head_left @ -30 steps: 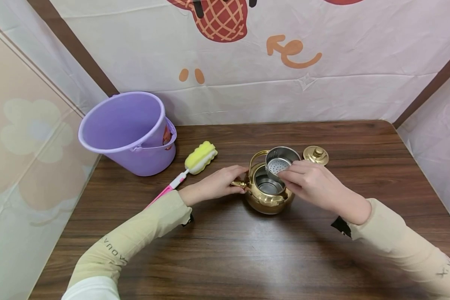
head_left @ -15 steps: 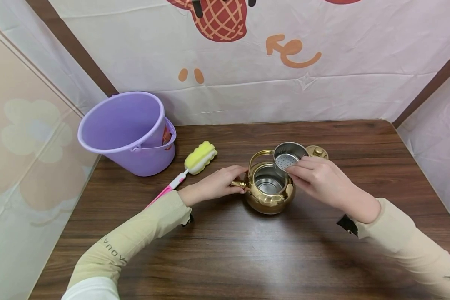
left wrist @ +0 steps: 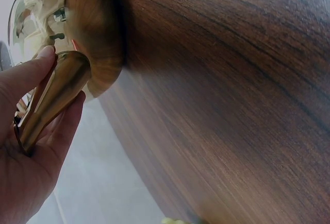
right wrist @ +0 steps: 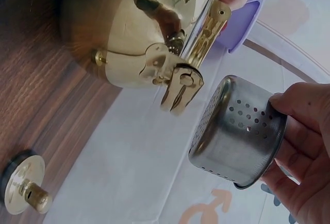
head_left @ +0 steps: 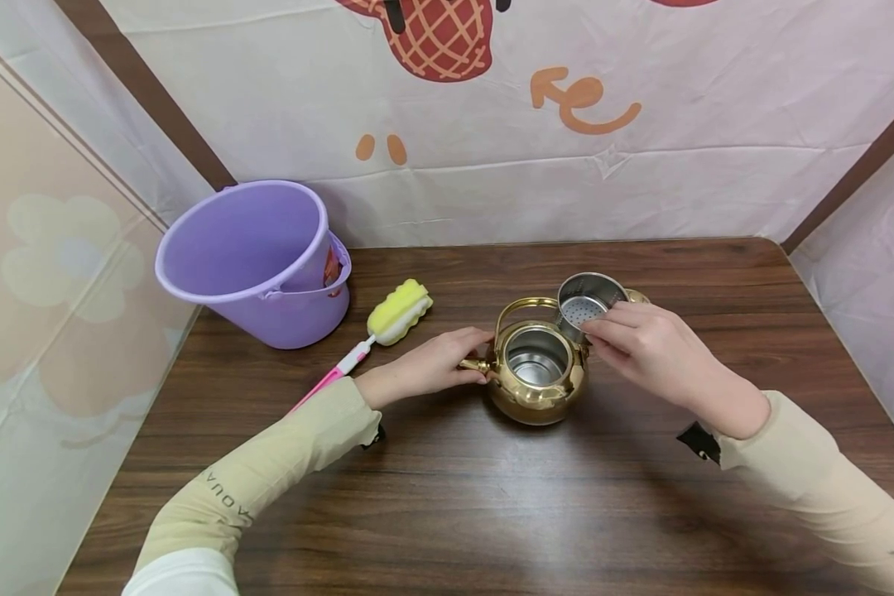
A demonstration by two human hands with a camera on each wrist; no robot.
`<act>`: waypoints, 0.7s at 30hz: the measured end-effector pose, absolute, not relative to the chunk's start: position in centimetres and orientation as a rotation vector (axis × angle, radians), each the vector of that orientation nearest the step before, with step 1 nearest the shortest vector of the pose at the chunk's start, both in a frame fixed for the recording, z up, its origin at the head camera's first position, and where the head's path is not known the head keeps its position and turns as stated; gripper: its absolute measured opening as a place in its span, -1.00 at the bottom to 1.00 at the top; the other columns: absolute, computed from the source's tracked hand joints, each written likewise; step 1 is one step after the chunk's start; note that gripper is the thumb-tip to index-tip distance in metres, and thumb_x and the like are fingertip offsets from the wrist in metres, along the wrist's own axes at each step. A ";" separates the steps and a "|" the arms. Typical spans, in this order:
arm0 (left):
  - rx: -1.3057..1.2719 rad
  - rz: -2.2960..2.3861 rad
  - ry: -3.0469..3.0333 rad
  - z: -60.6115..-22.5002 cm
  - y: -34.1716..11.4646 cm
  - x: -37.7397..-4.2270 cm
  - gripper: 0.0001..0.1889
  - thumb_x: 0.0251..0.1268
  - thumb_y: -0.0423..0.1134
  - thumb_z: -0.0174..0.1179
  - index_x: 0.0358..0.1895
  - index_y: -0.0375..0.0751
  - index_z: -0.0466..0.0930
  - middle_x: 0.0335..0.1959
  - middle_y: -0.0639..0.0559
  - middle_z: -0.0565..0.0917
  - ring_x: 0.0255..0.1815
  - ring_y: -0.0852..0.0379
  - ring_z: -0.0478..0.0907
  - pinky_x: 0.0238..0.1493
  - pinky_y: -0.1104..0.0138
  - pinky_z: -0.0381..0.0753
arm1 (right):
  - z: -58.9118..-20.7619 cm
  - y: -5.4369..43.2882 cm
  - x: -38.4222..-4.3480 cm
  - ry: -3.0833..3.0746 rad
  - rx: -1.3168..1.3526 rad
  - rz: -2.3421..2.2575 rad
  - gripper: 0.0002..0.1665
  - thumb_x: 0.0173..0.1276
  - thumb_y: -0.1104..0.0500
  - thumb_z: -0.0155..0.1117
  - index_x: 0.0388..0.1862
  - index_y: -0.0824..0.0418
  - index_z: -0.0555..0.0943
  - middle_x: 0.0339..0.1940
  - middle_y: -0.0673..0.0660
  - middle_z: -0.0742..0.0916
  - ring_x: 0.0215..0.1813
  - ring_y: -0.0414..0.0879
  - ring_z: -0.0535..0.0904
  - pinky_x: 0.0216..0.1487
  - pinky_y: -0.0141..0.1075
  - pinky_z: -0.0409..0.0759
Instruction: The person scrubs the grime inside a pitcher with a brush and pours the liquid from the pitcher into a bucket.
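A shiny gold teapot point(head_left: 525, 406) stands on the table, its round mouth uncovered. My left hand point(head_left: 450, 362) holds it by the spout point(left wrist: 59, 87), thumb on one side and fingers on the other. To the right of the mouth, my right hand point(head_left: 651, 352) pinches the rim of a steel tea strainer point(right wrist: 242, 131), a small cup with holes in its base and wall. In the right wrist view the strainer is apart from the pot, tilted in the air. The teapot's gold lid point(right wrist: 23, 183) lies behind the right hand, mostly hidden in the head view.
A purple bucket point(head_left: 286, 319) stands at the back left of the wooden table point(head_left: 432, 513). Beside it lies a brush with a yellow sponge head point(head_left: 398, 313) and a pink handle, partly behind the left forearm. A printed cloth point(head_left: 477, 199) hangs behind the table.
The strainer has moved right and slightly back, from over the teapot's mouth to beside it, now covering much of the lid. The left hand and teapot stay put.
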State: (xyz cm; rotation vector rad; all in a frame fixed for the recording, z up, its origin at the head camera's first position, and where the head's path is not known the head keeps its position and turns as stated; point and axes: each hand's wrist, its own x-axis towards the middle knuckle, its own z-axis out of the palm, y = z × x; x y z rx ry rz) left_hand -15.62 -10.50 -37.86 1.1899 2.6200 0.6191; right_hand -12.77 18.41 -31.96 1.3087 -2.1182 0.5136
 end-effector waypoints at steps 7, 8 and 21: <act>1.196 0.614 2.623 -37.9 -10.5 -15.7 -0.37 0.16 -0.16 0.24 0.25 -0.38 0.27 0.16 -0.17 0.44 0.17 0.03 0.38 0.18 0.25 0.36 | -31.9 18.8 -13.0 -2.123 1.276 0.504 -0.77 -0.15 0.47 0.26 -0.41 0.34 0.64 -0.52 0.09 0.64 -0.48 -0.11 0.51 -0.35 -0.19 0.54; 1.197 0.610 2.624 -37.9 -10.4 -15.7 -0.37 0.16 -0.16 0.24 0.25 -0.38 0.27 0.16 -0.17 0.44 0.17 0.03 0.39 0.18 0.25 0.36 | -31.9 18.9 -13.0 -2.127 1.268 0.502 -0.75 -0.17 0.48 0.28 -0.41 0.34 0.64 -0.52 0.09 0.64 -0.48 -0.11 0.51 -0.36 -0.20 0.54; 1.191 0.609 2.624 -37.9 -10.4 -15.7 -0.37 0.16 -0.15 0.23 0.25 -0.38 0.27 0.17 -0.17 0.43 0.18 0.01 0.38 0.18 0.24 0.36 | -32.0 19.9 -13.8 -2.135 1.184 0.477 -0.74 -0.20 0.50 0.30 -0.42 0.32 0.65 -0.61 0.05 0.59 -0.57 -0.11 0.44 -0.54 -0.26 0.45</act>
